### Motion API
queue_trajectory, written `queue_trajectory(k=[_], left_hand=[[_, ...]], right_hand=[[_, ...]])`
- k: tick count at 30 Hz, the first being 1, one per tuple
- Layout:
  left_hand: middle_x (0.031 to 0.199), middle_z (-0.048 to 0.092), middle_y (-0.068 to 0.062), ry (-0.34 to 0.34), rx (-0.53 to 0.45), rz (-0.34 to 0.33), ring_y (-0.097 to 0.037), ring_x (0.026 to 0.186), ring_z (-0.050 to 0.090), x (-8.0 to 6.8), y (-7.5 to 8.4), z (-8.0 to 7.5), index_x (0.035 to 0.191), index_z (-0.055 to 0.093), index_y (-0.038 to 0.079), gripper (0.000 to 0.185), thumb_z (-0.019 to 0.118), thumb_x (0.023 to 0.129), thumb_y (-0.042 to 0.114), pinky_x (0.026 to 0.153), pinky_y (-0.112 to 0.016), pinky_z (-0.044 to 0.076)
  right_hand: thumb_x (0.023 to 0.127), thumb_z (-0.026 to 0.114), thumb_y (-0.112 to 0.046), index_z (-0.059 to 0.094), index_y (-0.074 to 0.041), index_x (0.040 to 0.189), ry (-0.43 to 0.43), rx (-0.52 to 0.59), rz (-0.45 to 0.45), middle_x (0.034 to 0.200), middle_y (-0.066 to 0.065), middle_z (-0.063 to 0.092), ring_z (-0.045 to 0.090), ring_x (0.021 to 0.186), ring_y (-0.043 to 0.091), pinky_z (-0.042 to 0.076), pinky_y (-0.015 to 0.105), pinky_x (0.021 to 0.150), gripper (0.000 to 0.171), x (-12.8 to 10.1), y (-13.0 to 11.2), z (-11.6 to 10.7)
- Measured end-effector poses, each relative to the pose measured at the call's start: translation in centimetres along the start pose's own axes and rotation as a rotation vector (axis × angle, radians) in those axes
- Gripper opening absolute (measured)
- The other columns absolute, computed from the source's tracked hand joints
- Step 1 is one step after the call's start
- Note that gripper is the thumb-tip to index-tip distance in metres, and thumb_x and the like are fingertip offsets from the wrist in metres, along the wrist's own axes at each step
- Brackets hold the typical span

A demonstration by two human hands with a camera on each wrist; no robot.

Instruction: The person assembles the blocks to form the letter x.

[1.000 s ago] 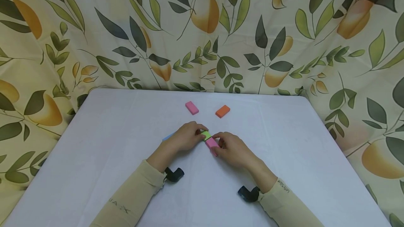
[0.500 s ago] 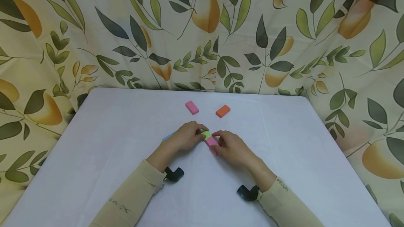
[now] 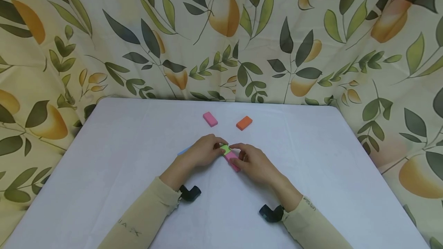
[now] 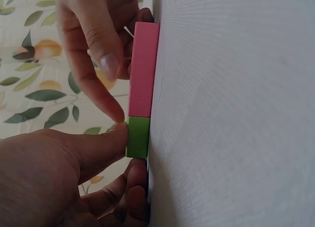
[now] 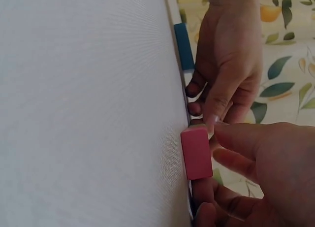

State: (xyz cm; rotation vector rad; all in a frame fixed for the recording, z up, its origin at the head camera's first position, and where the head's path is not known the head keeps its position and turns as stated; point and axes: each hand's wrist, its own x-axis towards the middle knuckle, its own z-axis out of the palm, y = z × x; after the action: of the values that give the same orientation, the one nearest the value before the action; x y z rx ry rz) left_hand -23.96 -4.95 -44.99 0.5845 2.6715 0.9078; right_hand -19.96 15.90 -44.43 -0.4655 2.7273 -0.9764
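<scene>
Here, a white-covered table (image 3: 121, 156) stands before a curtain (image 3: 104, 41) printed with leaves and pears, and near its middle a green block (image 3: 226, 149) lies end to end with a pink block (image 3: 233, 161). The left hand (image 3: 204, 151) pinches the green block; the right hand (image 3: 254, 162) curls round the pink one. Farther back lie a second pink block (image 3: 210, 119) and an orange block (image 3: 244, 123), apart, with a blue block (image 3: 183, 150) half hidden beside the left hand.

On the table (image 3: 104, 156), five blocks are counted: two pink (image 3: 210, 119) (image 3: 232, 159), one orange (image 3: 244, 123), one green (image 3: 226, 149), one blue (image 3: 183, 150).
</scene>
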Motion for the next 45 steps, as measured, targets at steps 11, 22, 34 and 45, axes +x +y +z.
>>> queue_trajectory(k=[11,22,34,45], left_hand=[[0.092,0.056,0.001,-0.001,-0.006,0.003,-0.016,0.086,0.052,-0.3,0.3,-0.2,0.127,0.064,0.019,0.031,0.059,0.096,0.023,0.074,-0.030,0.045],[0.096,0.055,0.003,-0.010,0.011,-0.014,-0.015,0.089,0.051,-0.1,0.4,0.3,0.129,0.062,0.024,0.033,0.057,0.097,0.028,0.076,-0.030,0.045],[0.098,0.057,0.002,-0.005,0.060,-0.033,-0.016,0.088,0.054,-0.1,1.0,-0.1,0.132,0.060,0.025,0.036,0.058,0.097,0.028,0.074,-0.030,0.046],[0.097,0.062,0.003,-0.010,0.072,-0.030,-0.015,0.087,0.055,-0.2,0.9,-0.4,0.131,0.060,0.023,0.037,0.061,0.095,0.026,0.078,-0.031,0.048]], right_hand=[[0.094,0.062,-0.024,0.062,-0.035,0.125,0.014,0.006,-0.012,0.090,-0.005,0.057,0.053,0.083,0.015,0.045,0.030,0.071,0.033,0.0,0.7,0.4],[0.093,0.064,-0.026,0.063,-0.034,0.126,0.009,0.008,-0.002,0.091,-0.004,0.057,0.052,0.082,0.015,0.045,0.031,0.070,0.034,-0.3,1.1,0.1],[0.092,0.066,-0.027,0.063,-0.033,0.127,0.004,-0.009,-0.042,0.087,-0.005,0.056,0.052,0.079,0.015,0.045,0.029,0.065,0.036,0.2,0.9,-0.3],[0.092,0.066,-0.027,0.064,-0.033,0.127,-0.018,-0.009,-0.043,0.086,-0.004,0.056,0.052,0.079,0.014,0.045,0.029,0.065,0.035,0.5,0.9,-0.1]])
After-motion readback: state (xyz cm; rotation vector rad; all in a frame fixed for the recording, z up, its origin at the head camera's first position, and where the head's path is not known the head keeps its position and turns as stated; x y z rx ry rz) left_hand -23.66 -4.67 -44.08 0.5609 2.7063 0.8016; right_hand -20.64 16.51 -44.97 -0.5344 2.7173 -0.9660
